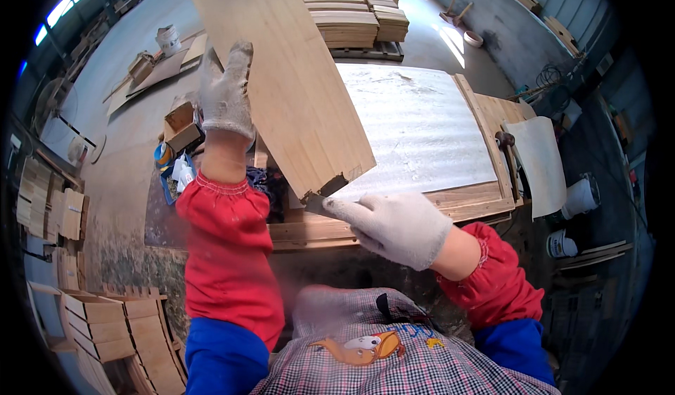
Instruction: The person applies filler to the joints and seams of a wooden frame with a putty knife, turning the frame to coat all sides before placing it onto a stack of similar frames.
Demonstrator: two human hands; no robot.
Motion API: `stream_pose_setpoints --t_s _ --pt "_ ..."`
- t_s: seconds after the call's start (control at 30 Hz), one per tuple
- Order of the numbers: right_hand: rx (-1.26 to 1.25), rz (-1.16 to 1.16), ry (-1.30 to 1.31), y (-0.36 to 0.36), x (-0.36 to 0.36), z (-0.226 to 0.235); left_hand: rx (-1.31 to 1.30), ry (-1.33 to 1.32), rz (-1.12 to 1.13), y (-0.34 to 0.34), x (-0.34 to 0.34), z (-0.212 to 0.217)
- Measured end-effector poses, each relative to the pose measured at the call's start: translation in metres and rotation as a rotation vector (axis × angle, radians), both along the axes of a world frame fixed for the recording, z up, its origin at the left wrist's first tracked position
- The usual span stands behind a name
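Observation:
A long pale wooden board (288, 78) is held up at a slant over the workbench, its lower end towards me. My left hand (228, 96), in a worn whitish glove, grips the board's left edge; the fingers behind it are hidden. At the lower end is a dark brown patch (333, 185). My right hand (402, 227), also gloved, is closed around a scraper (318, 206) with a flat grey blade. The index finger lies along the blade, which meets the board's bottom corner beside the patch. The scraper's handle is hidden in my palm.
A white foam sheet (415, 128) covers the wooden-framed bench. Left of it sit an open box (181, 126) and a blue tray (169, 184). A hammer (505, 140) rests at the right edge. Stacked boards (344, 26) stand beyond; wooden drawers (98, 325) are at lower left.

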State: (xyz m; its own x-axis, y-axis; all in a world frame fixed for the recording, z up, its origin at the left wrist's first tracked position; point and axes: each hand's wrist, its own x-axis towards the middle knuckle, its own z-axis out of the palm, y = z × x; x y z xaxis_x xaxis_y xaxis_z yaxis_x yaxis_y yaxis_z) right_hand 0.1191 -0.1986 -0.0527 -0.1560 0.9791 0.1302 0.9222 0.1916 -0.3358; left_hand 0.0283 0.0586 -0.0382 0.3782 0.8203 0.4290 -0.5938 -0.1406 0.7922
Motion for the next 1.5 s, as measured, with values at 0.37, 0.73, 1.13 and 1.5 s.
stream_pose_setpoints --t_s 0.37,0.73,1.13,1.5 --pt "-0.079 -0.212 -0.269 -0.015 0.046 0.049 -0.104 -0.062 -0.096 -0.005 -0.003 0.005" --pt "-0.1 -0.167 -0.2 -0.012 0.026 0.034 -0.096 -0.003 -0.049 -0.004 -0.006 0.002" --pt "0.028 -0.356 0.313 -0.028 -0.003 -0.012 -0.102 -0.03 -0.026 -0.006 -0.005 0.004" --pt "0.102 -0.422 0.325 -0.029 -0.009 -0.027 -0.081 0.032 0.024 -0.002 -0.006 0.002"
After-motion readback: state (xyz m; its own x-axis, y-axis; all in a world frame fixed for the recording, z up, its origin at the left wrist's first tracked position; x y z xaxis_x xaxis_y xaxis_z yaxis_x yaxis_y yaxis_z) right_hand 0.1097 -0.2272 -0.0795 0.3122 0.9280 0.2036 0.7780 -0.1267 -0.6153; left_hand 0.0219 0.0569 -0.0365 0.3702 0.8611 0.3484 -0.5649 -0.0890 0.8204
